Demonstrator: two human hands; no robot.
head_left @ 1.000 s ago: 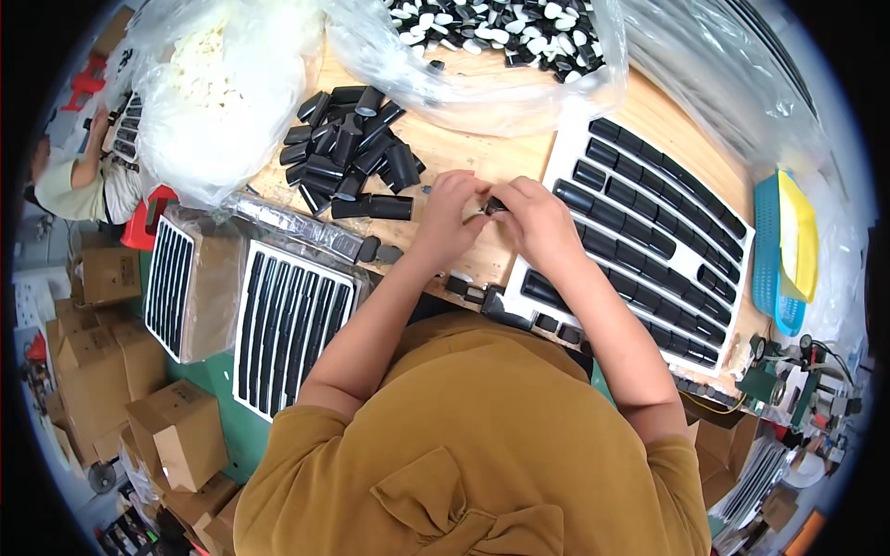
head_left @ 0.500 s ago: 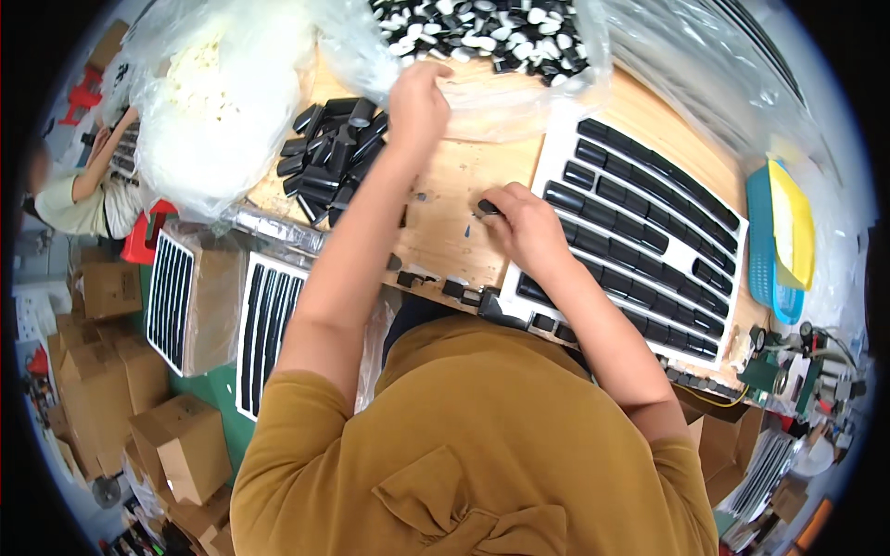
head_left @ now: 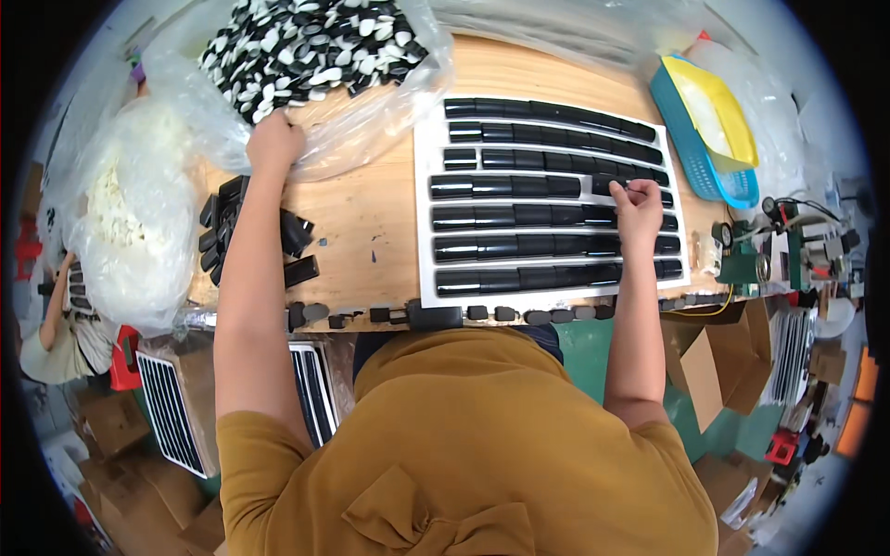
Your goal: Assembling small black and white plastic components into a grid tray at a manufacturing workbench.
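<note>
On the right of the table, my right hand [head_left: 639,204] is closed in a pinch at the right end of a black tube-shaped piece [head_left: 607,184]. That piece lies slightly out of line in a row of a white tray [head_left: 425,222] filled with rows of glossy black pieces. Up and to the left, my left hand [head_left: 275,141] has its fingers curled down at the near edge of a heap of small black and white oval pieces [head_left: 324,56] on clear plastic. Whatever its fingers hold is hidden. Beside my left forearm lies a pile of loose black tubes [head_left: 295,232].
A clear bag of pale pieces [head_left: 130,222] stands at the left. Behind the tray's right side are a blue basket [head_left: 691,139] and a yellow one [head_left: 718,116]. Dark blocks [head_left: 436,316] line the table's front edge. A co-worker's arm [head_left: 57,296] shows far left.
The view has swung to the right. My right hand has moved from the tray's left edge, with a small dark piece, to over its right half. My left hand stays by the heap.
</note>
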